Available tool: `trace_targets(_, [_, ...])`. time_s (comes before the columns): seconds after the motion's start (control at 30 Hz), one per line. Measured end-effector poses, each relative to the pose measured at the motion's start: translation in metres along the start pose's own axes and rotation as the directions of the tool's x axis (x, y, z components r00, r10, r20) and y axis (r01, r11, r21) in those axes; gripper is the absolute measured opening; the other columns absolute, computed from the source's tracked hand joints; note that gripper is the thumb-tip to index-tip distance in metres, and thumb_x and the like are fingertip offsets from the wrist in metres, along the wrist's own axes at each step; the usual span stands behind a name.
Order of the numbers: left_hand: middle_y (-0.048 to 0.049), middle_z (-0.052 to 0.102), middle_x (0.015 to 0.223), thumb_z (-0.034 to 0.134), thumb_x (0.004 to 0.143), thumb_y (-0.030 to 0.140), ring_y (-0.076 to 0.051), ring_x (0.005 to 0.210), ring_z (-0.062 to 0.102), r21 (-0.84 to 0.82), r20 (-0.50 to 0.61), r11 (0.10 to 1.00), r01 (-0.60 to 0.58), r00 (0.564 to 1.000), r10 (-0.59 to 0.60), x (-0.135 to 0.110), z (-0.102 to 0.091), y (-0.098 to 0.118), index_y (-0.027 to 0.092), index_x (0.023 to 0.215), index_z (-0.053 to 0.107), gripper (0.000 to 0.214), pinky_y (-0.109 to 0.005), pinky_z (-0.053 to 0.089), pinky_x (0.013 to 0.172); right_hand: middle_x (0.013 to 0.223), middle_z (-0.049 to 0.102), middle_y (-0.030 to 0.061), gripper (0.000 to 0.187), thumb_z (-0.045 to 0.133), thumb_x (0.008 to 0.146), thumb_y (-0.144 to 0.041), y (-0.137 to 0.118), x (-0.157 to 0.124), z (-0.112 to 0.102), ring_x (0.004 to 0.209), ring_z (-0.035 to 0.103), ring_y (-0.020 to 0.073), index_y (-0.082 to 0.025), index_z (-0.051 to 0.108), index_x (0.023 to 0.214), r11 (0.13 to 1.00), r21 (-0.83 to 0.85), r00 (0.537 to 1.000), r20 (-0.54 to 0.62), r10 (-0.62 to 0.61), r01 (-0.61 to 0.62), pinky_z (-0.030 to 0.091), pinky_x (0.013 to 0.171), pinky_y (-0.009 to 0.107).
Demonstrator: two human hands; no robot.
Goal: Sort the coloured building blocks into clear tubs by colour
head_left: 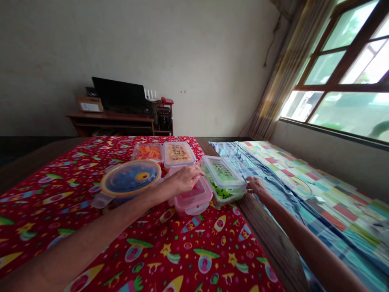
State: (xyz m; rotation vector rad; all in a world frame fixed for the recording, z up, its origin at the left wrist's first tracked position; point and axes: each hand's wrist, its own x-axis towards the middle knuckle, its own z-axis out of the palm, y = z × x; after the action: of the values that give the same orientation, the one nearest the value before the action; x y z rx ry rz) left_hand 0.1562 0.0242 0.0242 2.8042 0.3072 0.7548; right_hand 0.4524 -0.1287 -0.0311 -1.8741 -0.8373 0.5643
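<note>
A clear lid (223,171) with dark writing sits askew on a clear food container (226,199) holding bright green pieces. My right hand (257,187) has its fingers curled at the lid's right corner. My left hand (188,177) reaches over a pink-lidded container (194,198), fingers closed close to the green container's left side; its fingertips hide whatever they pinch. To the left stands a round container (130,178) with a yellow-rimmed clear lid and blue contents. Behind are a box of orange pieces (148,152) and a lidded box with pale orange contents (178,154).
A red cartoon-print cloth (170,251) covers the table under the containers. Its wooden edge (270,239) shows at right, beside a bed with a patchwork cover (304,182). Against the far wall, a desk (112,117) bears a black monitor (120,95). A window (340,77) is at right.
</note>
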Motion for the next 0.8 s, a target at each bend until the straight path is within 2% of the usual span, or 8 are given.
trace_targets(0.1, [-0.0083, 0.07, 0.107, 0.048, 0.088, 0.018, -0.019, 0.105, 0.061, 0.003, 0.096, 0.996, -0.087, 0.992, 0.087, 0.007, 0.014, 0.004, 0.016, 0.096, 0.07, 0.023, -0.032, 0.045, 0.097, 0.059, 0.052, -0.0002, 0.045, 0.052, 0.072, -0.063, -0.003, 0.008, 0.011, 0.055, 0.049, 0.0121, -0.019, 0.052, 0.067, 0.992, 0.043, 0.988, 0.089, -0.125, 0.121, 0.039, 0.05, 0.023])
trace_targets(0.2, [-0.0075, 0.066, 0.115, 0.051, 0.091, 0.029, -0.021, 0.113, 0.056, 0.054, 0.225, 0.983, -0.174, 0.962, 0.158, 0.0, 0.021, 0.018, 0.019, 0.1, 0.069, 0.022, -0.039, 0.038, 0.104, 0.054, 0.045, -0.0024, 0.047, 0.051, 0.07, -0.065, 0.0, 0.017, 0.024, 0.05, 0.04, 0.0099, -0.019, 0.049, 0.06, 0.981, 0.014, 0.973, 0.127, -0.194, 0.194, 0.029, 0.046, 0.023])
trace_targets(0.3, [-0.0084, 0.06, 0.125, 0.051, 0.091, 0.041, -0.024, 0.119, 0.052, 0.147, 0.284, 0.982, -0.122, 0.956, 0.077, -0.013, 0.023, 0.031, 0.022, 0.114, 0.063, 0.032, -0.05, 0.031, 0.108, 0.05, 0.04, -0.0038, 0.046, 0.051, 0.069, -0.063, 0.004, 0.024, 0.032, 0.048, 0.035, 0.0093, -0.019, 0.048, 0.058, 0.979, 0.005, 0.974, 0.099, -0.202, 0.203, 0.025, 0.045, 0.023])
trace_targets(0.43, [-0.0124, 0.046, 0.143, 0.059, 0.081, 0.054, -0.031, 0.134, 0.035, 0.239, 0.324, 0.971, -0.027, 0.944, -0.053, -0.024, 0.027, 0.043, 0.023, 0.131, 0.05, 0.06, -0.061, 0.022, 0.109, 0.05, 0.04, -0.0042, 0.047, 0.051, 0.071, -0.063, 0.005, 0.023, 0.033, 0.047, 0.035, 0.0091, -0.017, 0.052, 0.061, 0.974, 0.066, 0.97, 0.101, -0.22, 0.214, 0.025, 0.045, 0.023])
trace_targets(0.5, [-0.0124, 0.043, 0.146, 0.062, 0.08, 0.048, -0.033, 0.137, 0.031, 0.281, 0.314, 0.96, 0.01, 0.944, -0.102, -0.027, 0.03, 0.046, 0.023, 0.133, 0.048, 0.06, -0.065, 0.02, 0.108, 0.051, 0.043, -0.0043, 0.047, 0.053, 0.07, -0.064, 0.005, 0.021, 0.033, 0.047, 0.036, 0.009, -0.017, 0.054, 0.063, 0.97, 0.121, 0.97, 0.093, -0.223, 0.212, 0.026, 0.045, 0.023])
trace_targets(0.6, [-0.0102, 0.046, 0.144, 0.061, 0.08, 0.037, -0.033, 0.135, 0.033, 0.305, 0.259, 0.95, 0.073, 0.953, -0.157, -0.03, 0.035, 0.046, 0.025, 0.13, 0.052, 0.052, -0.066, 0.018, 0.108, 0.055, 0.048, -0.0036, 0.046, 0.058, 0.069, -0.063, 0.006, 0.02, 0.035, 0.048, 0.039, 0.0093, -0.016, 0.057, 0.069, 0.96, 0.207, 0.974, 0.085, -0.21, 0.188, 0.028, 0.045, 0.022])
trace_targets(0.8, [-0.011, 0.051, 0.138, 0.055, 0.085, 0.035, -0.031, 0.133, 0.037, 0.344, 0.097, 0.932, 0.115, 0.983, -0.157, -0.041, 0.042, 0.044, 0.024, 0.123, 0.057, 0.039, -0.065, 0.016, 0.109, 0.064, 0.06, 0.0015, 0.049, 0.06, 0.069, -0.062, 0.006, 0.017, 0.037, 0.053, 0.049, 0.0128, -0.015, 0.067, 0.08, 0.959, 0.215, 0.975, 0.087, -0.206, 0.183, 0.036, 0.048, 0.024])
